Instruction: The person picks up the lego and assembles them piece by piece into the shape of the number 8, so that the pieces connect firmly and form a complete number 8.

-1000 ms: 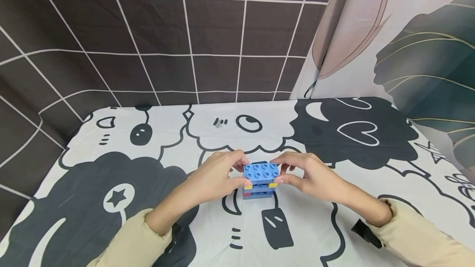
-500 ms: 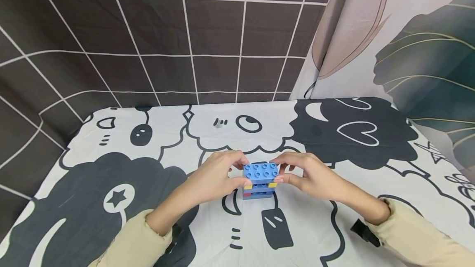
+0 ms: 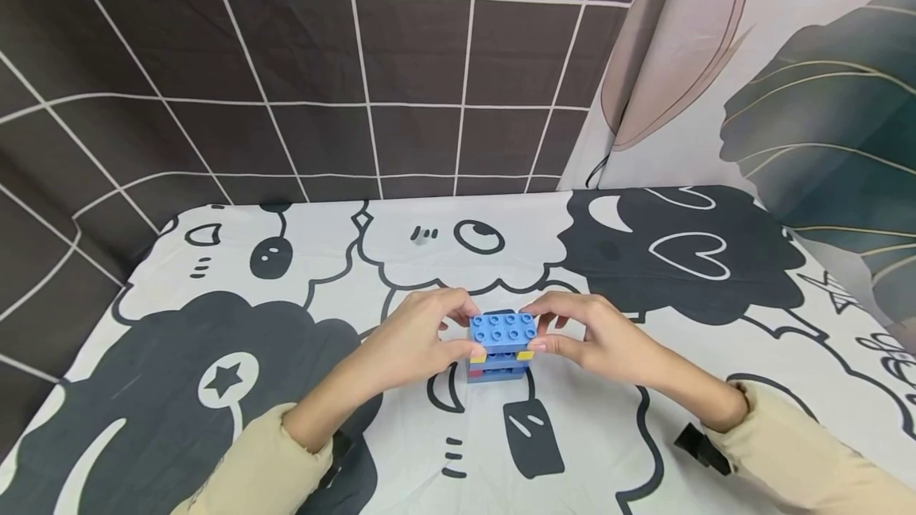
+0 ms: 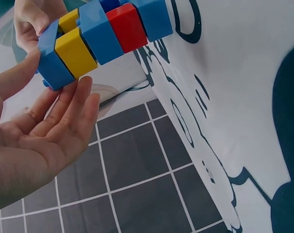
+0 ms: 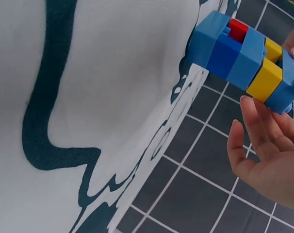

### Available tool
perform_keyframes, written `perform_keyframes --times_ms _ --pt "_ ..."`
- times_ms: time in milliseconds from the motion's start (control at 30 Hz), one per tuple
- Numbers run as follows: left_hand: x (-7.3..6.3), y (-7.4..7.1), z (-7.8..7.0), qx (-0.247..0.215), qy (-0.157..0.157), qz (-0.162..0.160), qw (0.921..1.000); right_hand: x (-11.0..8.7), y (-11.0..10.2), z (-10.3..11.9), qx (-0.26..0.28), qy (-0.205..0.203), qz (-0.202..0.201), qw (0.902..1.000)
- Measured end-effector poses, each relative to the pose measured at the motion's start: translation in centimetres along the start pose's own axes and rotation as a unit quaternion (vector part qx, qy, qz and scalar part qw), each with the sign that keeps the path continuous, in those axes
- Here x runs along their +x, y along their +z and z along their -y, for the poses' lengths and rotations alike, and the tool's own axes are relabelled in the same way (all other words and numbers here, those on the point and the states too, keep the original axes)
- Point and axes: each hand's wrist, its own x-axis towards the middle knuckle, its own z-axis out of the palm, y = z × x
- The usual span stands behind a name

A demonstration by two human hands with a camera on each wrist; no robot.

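A short tower of toy building bricks stands on the printed cloth. Its top layer is a light-blue studded brick (image 3: 503,332). My left hand (image 3: 422,340) pinches that brick's left end, thumb in front and fingers behind. At the opposite end my right hand (image 3: 601,338) holds it the same way. Beneath come a yellow brick (image 4: 75,52) at each side, another light-blue brick (image 4: 101,31), then a red brick (image 4: 127,28) and a dark-blue brick (image 5: 225,57) side by side. The lowest layer is a light-blue brick (image 5: 207,39). Gaps show between the paired bricks.
A white cloth (image 3: 401,451) with black cartoon drawings covers the surface. Behind it hangs a dark curtain with a white grid (image 3: 415,46), and a leaf-patterned curtain (image 3: 809,125) at the right. A black strap (image 3: 704,450) shows at the right sleeve.
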Motion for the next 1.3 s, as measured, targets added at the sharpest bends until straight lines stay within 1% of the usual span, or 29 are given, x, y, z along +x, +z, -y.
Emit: perform_keyframes --times_ms 167,267,433,633,767,1033,1300 --pt "-0.1 0.2 0.2 -0.020 -0.001 -0.006 0.9998 0.0 0.1 0.1 -0.025 -0.023 -0.010 0.9994" --pt "-0.2 0.3 0.4 -0.025 0.001 -0.009 0.9997 0.0 0.1 0.2 -0.034 -0.029 -0.012 0.9989" --pt "-0.1 0.3 0.8 -0.036 0.006 -0.009 0.9993 0.2 0.1 0.1 -0.031 -0.025 -0.006 0.9992" --pt "0.1 0.2 1.1 -0.054 -0.004 -0.002 0.9985 0.3 0.1 -0.2 -0.023 -0.020 -0.002 0.9995" --pt "0.0 0.2 1.1 -0.059 -0.003 -0.002 0.9983 0.3 0.1 -0.2 -0.023 -0.024 -0.007 0.9994" --pt "0.0 0.2 1.2 -0.064 0.002 -0.004 0.9979 0.2 0.2 -0.1 -0.035 -0.033 -0.013 0.9988" --pt "0.0 0.3 1.2 -0.059 -0.002 -0.003 0.9983 0.1 0.1 0.0 -0.026 -0.024 -0.008 0.9993"
